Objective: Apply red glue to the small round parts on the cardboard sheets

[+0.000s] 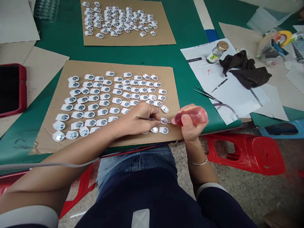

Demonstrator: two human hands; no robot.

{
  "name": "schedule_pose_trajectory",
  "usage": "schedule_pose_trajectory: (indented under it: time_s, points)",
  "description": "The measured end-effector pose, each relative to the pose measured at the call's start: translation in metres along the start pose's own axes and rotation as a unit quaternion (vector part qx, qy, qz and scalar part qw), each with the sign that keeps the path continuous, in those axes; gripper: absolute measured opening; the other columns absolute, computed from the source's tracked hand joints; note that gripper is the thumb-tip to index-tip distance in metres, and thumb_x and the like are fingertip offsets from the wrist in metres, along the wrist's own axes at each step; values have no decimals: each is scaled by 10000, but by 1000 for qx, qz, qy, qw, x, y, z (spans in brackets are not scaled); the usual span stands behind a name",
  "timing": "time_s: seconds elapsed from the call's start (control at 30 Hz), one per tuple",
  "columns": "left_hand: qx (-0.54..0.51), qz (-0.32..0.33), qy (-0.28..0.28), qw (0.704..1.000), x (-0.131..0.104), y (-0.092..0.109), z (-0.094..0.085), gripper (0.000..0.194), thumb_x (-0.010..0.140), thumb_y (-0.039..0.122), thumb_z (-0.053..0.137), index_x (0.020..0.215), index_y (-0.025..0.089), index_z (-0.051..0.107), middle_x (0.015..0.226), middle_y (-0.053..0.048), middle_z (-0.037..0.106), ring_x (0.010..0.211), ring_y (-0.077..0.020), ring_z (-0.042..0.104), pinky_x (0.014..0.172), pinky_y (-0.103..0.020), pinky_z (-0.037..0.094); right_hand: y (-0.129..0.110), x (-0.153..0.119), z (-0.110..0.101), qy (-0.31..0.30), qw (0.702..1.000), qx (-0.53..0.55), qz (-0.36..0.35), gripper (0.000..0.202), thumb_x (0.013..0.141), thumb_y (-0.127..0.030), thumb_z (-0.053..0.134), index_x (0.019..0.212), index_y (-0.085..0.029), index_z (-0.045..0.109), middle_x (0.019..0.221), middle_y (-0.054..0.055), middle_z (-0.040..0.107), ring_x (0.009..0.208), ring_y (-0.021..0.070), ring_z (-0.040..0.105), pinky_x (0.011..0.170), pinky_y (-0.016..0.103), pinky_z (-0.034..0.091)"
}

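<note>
My left hand (142, 117) pinches slim metal tweezers (146, 118), their tip at a small round silver-and-white piece (163, 120) near the right edge of a cardboard sheet (59, 72). A pink squeeze bottle (196, 116) lies tipped sideways in my right hand (191, 128), its fingers wrapped round it. The bottle's narrow nozzle points left at that same piece. Whether the nozzle touches it I cannot tell. Several rows of like pieces, each with a white tab, cover the sheet. My left hand and forearm hide some of them.
Farther back lies a second cardboard sheet (166, 34) with more pieces. To the right are printed paper (199, 69), a glass jar (217, 52), dark cloth (247, 68) and another pair of tweezers (206, 94). A red-cased phone (11, 90) is at left, a red stool (266, 155) below right.
</note>
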State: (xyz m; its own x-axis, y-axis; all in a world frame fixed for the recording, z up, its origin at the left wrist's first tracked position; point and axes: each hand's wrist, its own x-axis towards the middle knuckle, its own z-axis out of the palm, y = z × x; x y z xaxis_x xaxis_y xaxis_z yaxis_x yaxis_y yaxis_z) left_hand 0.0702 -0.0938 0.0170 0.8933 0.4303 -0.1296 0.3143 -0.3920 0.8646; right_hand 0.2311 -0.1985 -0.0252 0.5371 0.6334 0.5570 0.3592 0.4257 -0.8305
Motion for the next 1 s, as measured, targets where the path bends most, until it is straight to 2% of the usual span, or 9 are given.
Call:
schedule_pose_trajectory:
  time_s: [0.27, 0.5, 0.73, 1.0]
  points:
    - [-6, -13, -4, 1000, 0, -2, 0, 174, 744, 299, 598, 770, 145, 675, 620, -2, 644, 530, -87, 524, 447, -192, 339, 4, 0, -2, 9, 1000, -13, -15, 136, 736, -359, 632, 758, -236, 579, 676, 1, 545, 623, 159, 557, 534, 337, 456]
    - [-17, -9, -3, 1000, 0, -2, 0, 130, 738, 229, 588, 758, 130, 669, 596, 4, 621, 511, -74, 494, 441, -183, 333, 6, 1, -3, 4, 999, -18, -30, 143, 737, -370, 624, 747, -240, 567, 663, -8, 535, 613, 153, 555, 517, 327, 461]
    - [-18, 6, 7, 1000, 1, -1, 1, 82, 723, 184, 595, 733, 145, 666, 551, 32, 589, 477, -57, 460, 430, -174, 313, 3, 1, -2, -3, 1000, -5, -26, 124, 723, -351, 638, 741, -240, 584, 658, -9, 546, 613, 151, 560, 522, 327, 460]
    - [-20, 18, 12, 1000, 1, -2, 2, 104, 732, 227, 612, 731, 139, 666, 551, 29, 585, 474, -55, 457, 426, -173, 304, 1, 0, -2, -16, 1000, 5, -7, 126, 718, -341, 645, 761, -232, 602, 672, 0, 562, 630, 159, 563, 514, 330, 468]
